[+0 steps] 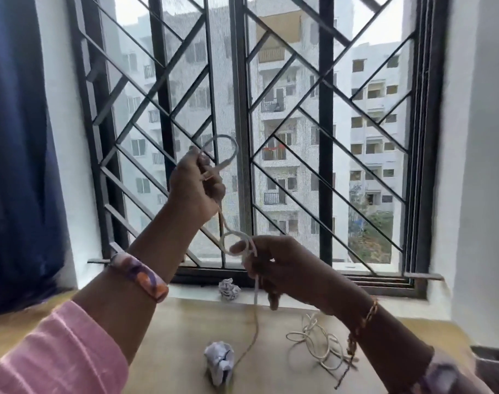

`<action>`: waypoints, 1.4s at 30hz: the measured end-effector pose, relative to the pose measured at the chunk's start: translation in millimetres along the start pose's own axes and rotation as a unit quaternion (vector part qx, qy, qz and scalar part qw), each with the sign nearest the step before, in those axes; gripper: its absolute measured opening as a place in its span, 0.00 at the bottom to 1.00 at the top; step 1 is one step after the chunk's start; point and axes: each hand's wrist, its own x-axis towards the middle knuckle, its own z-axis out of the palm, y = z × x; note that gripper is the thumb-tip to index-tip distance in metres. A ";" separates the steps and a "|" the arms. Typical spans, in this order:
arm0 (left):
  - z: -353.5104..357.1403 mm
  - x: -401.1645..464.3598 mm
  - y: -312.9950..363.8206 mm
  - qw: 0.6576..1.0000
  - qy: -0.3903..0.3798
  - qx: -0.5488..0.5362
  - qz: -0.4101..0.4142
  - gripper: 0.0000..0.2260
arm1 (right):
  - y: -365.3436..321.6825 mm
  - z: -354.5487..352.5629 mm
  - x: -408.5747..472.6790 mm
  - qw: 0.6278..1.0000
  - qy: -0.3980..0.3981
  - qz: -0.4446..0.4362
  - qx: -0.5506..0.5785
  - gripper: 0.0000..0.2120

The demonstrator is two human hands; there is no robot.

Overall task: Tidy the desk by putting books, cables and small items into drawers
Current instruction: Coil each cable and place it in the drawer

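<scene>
A white cable (256,314) runs between both raised hands in front of the window. My left hand (195,186) is held high and grips the cable, with a loop standing above its fingers. Lower and to the right, my right hand (285,265) pinches a second loop of the same cable. From there the cable hangs down to the wooden desk (171,331) and ends in loose coils (316,345) at the right.
A crumpled paper ball (219,362) lies on the desk near the front, another crumpled paper ball (228,288) sits on the window sill. A barred window (242,109) fills the back, a dark blue curtain (18,152) hangs at the left.
</scene>
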 end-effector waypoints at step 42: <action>-11.0 -105.9 41.7 0.826 -0.306 0.472 -0.031 0.13 | -57.0 17.2 21.0 0.908 0.223 -0.187 -0.302 0.11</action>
